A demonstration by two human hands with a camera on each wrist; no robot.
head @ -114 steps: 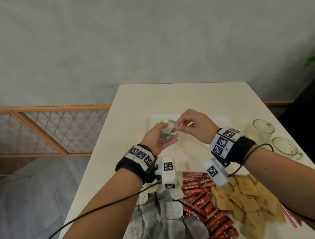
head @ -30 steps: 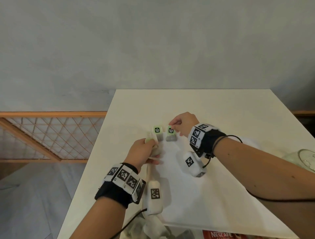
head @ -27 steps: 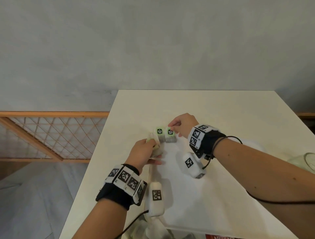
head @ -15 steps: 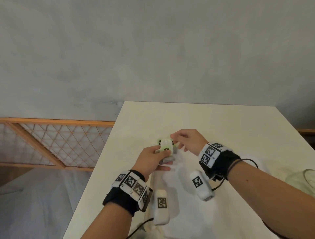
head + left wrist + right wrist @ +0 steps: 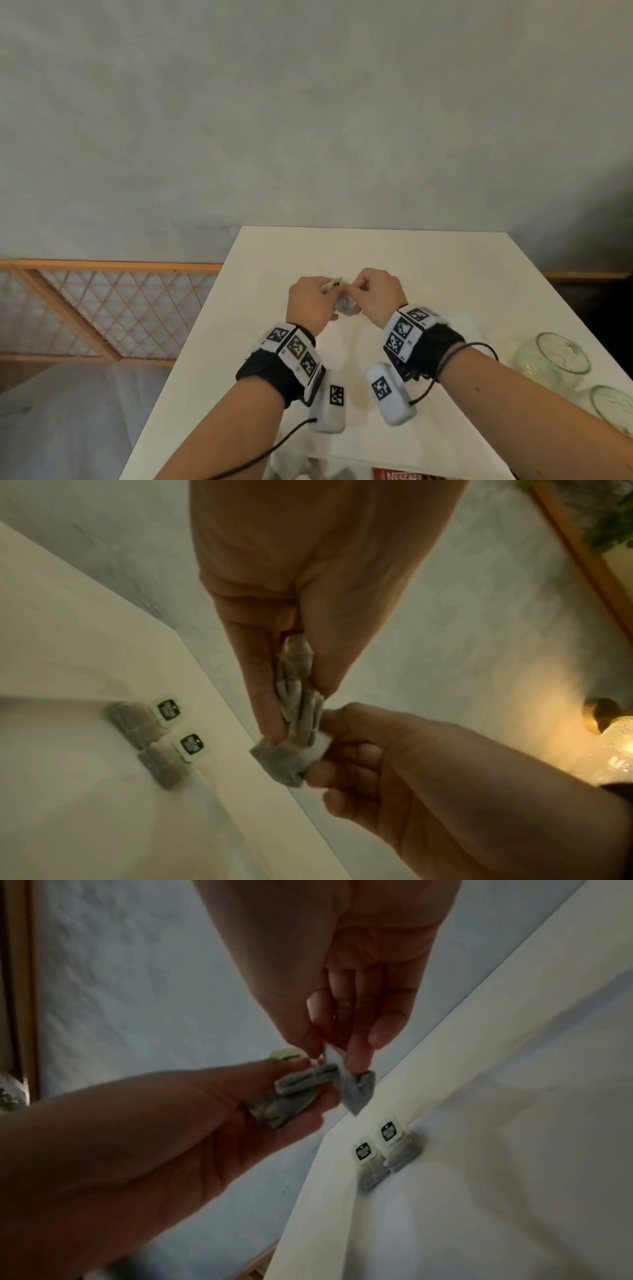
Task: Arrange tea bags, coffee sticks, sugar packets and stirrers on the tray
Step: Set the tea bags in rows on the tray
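Observation:
My left hand (image 5: 310, 301) grips a small bundle of grey tea bags (image 5: 298, 696) between thumb and fingers, held above the far left corner of the white tray (image 5: 356, 349). The right hand (image 5: 373, 294) meets it and pinches one tea bag (image 5: 352, 1093) at the end of the bundle. A green tag (image 5: 335, 283) sticks up between the hands. Two tea bags (image 5: 137, 721) (image 5: 164, 767) lie side by side on the tray by its far rim, tags outward; in the right wrist view they show as a pair of tea bags (image 5: 404, 1148).
Two glass mugs (image 5: 551, 356) (image 5: 613, 407) stand on the cream table to the right of the tray. Red coffee sticks (image 5: 400, 474) and loose tea bags (image 5: 291, 469) lie at the near edge. A wooden lattice rail (image 5: 102, 308) runs left of the table.
The right hand left the second tea bag on the tray beside the first, came back to the left hand's bundle and now pinches another bag. Both hands have risen a little.

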